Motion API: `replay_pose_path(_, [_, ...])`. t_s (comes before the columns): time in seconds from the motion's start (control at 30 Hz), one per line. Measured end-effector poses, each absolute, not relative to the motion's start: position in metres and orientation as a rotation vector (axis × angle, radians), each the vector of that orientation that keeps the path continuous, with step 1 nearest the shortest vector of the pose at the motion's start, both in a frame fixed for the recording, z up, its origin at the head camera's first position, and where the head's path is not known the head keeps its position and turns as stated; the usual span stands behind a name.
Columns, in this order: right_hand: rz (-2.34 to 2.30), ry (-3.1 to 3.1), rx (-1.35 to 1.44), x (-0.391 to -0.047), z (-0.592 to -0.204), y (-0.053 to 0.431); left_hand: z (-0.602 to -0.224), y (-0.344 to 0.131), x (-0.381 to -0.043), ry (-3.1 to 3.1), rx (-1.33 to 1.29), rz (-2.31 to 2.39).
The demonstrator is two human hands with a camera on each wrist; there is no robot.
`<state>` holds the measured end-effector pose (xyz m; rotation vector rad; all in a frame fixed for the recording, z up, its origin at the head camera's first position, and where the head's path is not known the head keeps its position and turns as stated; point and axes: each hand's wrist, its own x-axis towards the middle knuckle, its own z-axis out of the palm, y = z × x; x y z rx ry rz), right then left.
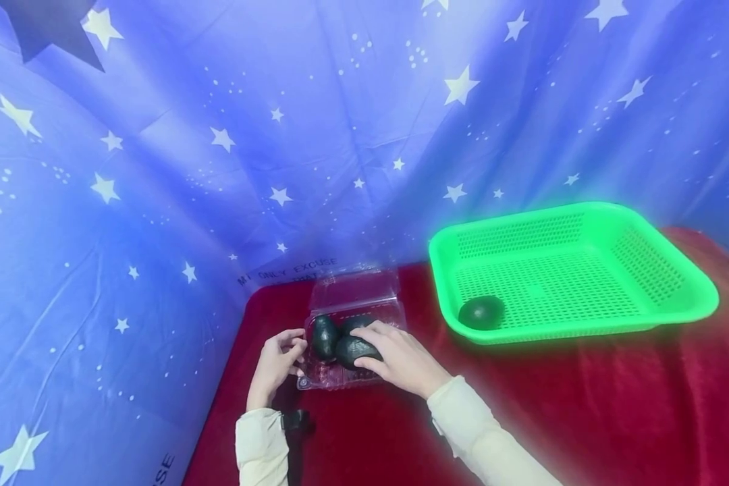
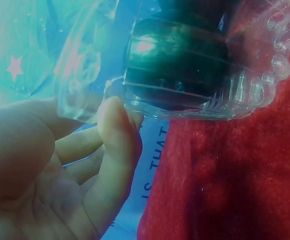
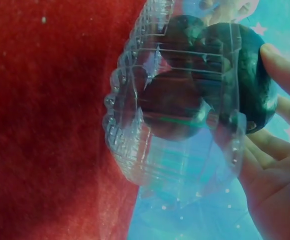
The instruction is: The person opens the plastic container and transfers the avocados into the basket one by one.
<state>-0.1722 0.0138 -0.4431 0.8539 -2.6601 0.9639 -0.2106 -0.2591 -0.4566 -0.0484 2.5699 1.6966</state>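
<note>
The right hand (image 3: pixel 280 182) grips a dark fruit (image 3: pixel 257 80) at the rim of a clear box (image 3: pixel 167 162); two others (image 3: pixel 172 105) lie inside.

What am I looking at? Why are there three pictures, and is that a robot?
No robot here: you see a person's bare left hand and right hand. The wide picture comes from a camera worn on the head, looking down. The other two come from cameras on the wrists, watching each hand up close. On the red cloth sit an open clear box and a green basket. The right hand holds a dark fruit, maybe an avocado; two more fruits lie in the box. The left hand seems to pinch the box's edge. One more dark fruit sits in the basket.
</note>
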Motion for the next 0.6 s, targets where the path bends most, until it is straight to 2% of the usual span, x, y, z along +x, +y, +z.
replay_pose_path(0.6, [0.901, -2.620, 0.876, -0.180, -0.427, 0.032, -0.453, -0.258, -0.213, 2.555, -0.064, 1.683])
